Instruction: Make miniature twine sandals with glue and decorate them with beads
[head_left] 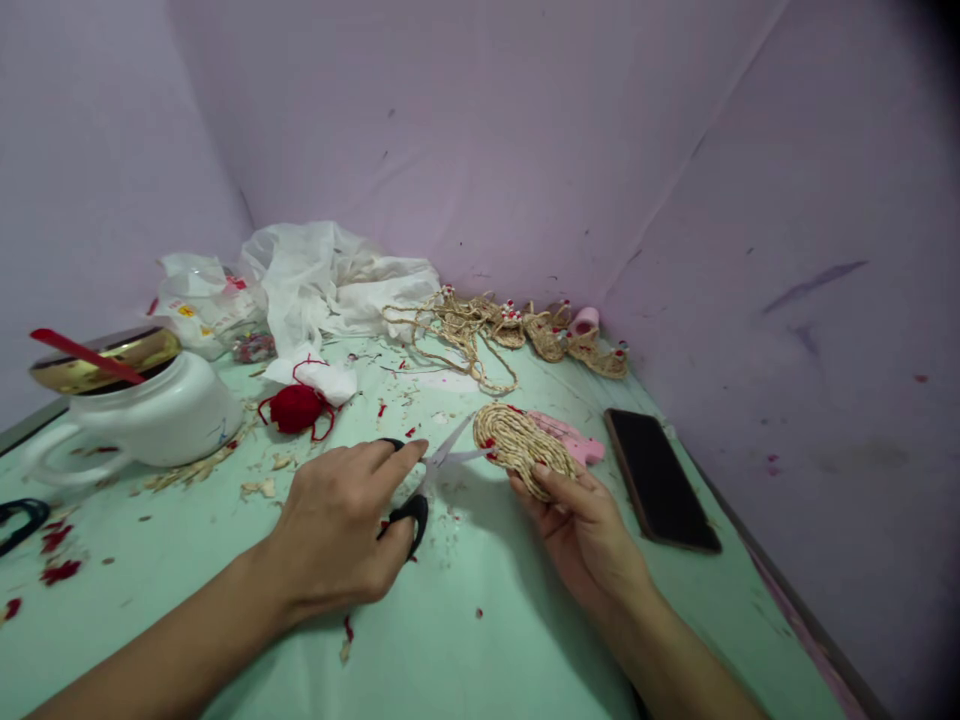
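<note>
Head view: pinching coil (517,440) in right fingers (564,488), with scissors (435,461) held on parted left fingers (401,468); likely light, springy, best rim-held.

The right hand (589,530) held a straw sole (519,442). Left of the sole, the left hand (341,530) held scissors (433,462), blades parted. A phone (661,482) lay right of the sole; red yarn (295,409) lay farther left.
</note>
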